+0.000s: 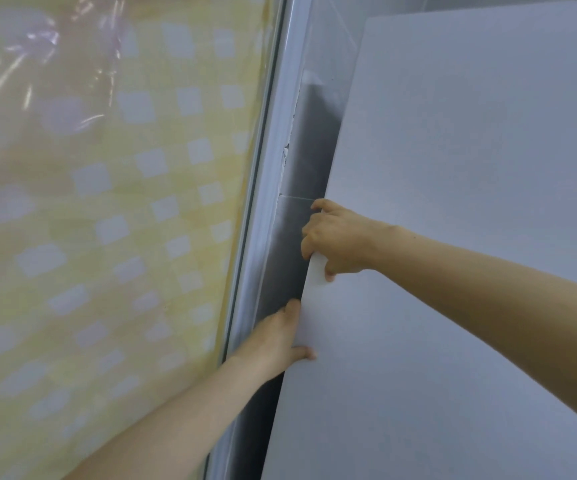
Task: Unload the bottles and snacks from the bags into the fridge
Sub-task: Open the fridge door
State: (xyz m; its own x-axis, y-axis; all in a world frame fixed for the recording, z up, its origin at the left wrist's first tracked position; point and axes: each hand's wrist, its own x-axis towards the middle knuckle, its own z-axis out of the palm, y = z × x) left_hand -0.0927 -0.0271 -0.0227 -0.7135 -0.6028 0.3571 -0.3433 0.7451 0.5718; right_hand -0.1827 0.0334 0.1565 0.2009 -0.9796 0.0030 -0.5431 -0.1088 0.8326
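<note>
The white fridge door [453, 237] fills the right half of the view. My right hand [335, 240] grips the door's left edge, fingers curled behind it and thumb on the front. Lower down, my left hand [280, 336] holds the same edge, thumb on the door's front face and fingers behind the edge. A dark narrow gap [301, 174] runs along the edge, between the door and the wall. No bottles, snacks or bags are in view.
A window frame [266, 168] runs close beside the fridge on the left. Behind its glass hangs a yellow checked curtain [107, 202] with shiny plastic over it. White tiled wall [332, 29] shows above the fridge.
</note>
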